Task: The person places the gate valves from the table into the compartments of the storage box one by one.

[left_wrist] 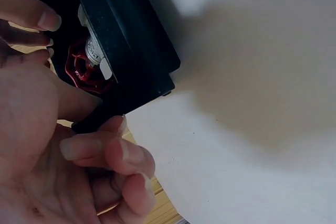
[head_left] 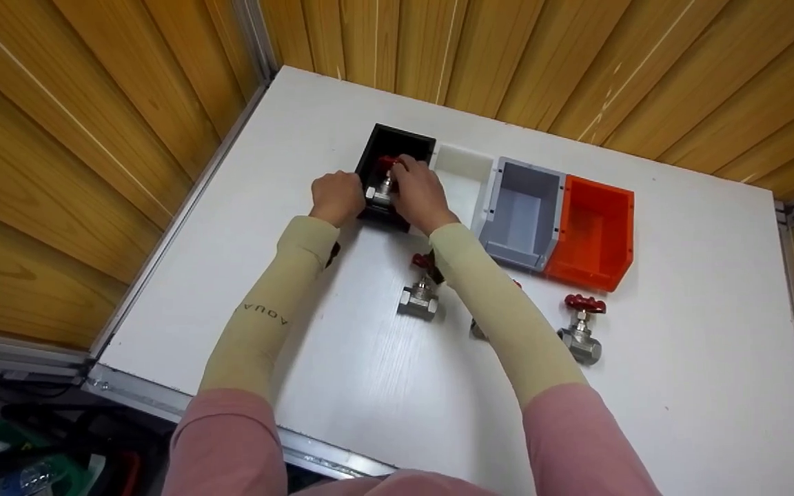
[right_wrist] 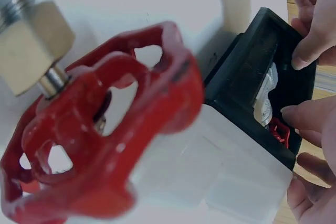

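Upper centre: we judge we're placing a valve [head_left: 380, 195] in the black bin [left_wrist: 126, 35]; left hand [head_left: 337, 197] pinches its wall, right hand's [head_left: 424, 196] grip unclear. Next probably calls for letting go.

The surface [head_left: 700, 310] is seen from above by the head camera, facing forward-down; the black bin [left_wrist: 134, 35] is shared by both closer wrist views.
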Demonstrator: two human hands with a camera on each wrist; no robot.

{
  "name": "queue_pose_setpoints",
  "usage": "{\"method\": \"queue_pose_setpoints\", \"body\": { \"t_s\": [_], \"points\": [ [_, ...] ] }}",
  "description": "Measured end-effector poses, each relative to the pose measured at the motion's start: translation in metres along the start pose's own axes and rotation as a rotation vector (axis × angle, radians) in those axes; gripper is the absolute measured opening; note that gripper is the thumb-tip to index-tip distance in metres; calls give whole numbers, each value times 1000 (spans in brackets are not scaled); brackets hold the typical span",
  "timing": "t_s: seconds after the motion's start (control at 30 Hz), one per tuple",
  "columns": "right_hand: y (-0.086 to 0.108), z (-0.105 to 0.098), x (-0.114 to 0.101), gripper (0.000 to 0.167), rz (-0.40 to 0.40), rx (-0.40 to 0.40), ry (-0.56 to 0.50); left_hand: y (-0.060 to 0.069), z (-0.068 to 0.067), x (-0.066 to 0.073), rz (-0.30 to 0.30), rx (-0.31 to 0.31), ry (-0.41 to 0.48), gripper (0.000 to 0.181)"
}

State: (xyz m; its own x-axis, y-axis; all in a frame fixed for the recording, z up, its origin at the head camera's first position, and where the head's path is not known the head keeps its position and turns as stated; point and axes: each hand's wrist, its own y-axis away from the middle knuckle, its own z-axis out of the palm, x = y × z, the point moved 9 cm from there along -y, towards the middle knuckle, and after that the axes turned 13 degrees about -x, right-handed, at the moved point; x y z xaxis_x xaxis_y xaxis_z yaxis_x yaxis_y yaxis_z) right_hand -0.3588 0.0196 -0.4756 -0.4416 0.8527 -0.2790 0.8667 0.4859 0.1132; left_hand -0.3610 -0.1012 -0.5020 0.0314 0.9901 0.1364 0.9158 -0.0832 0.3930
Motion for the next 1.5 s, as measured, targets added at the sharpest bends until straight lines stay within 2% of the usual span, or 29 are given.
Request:
{"method": "queue_pose_setpoints", "body": {
  "t_s": [0.17,0.27,0.57,1.03,1.2,1.33,1.5],
  "points": [
    [6,-12,-3,8,-41,74,-25,2,-1,0,3,7,13,27],
    [11,-17,-1,11,-46,105,-54,2,-1,1,3,10,12,27],
    [23,-18,16,6,-9,96,-140,3,1,0,-9,-14,-5,26],
    [32,-21,28,6,-12,144,-154,1,2,-7,-15,-20,-13,27],
    [37,-19,32,8,-17,161,-126,4,2,-9,-16,-15,-3,38],
    [41,-18,37,9,-15,169,-125,7,-2,-10,-16,14,6,48],
    [45,-17,42,12,8,143,-146,11,-14,-7,-14,121,19,54]
  ]
}}
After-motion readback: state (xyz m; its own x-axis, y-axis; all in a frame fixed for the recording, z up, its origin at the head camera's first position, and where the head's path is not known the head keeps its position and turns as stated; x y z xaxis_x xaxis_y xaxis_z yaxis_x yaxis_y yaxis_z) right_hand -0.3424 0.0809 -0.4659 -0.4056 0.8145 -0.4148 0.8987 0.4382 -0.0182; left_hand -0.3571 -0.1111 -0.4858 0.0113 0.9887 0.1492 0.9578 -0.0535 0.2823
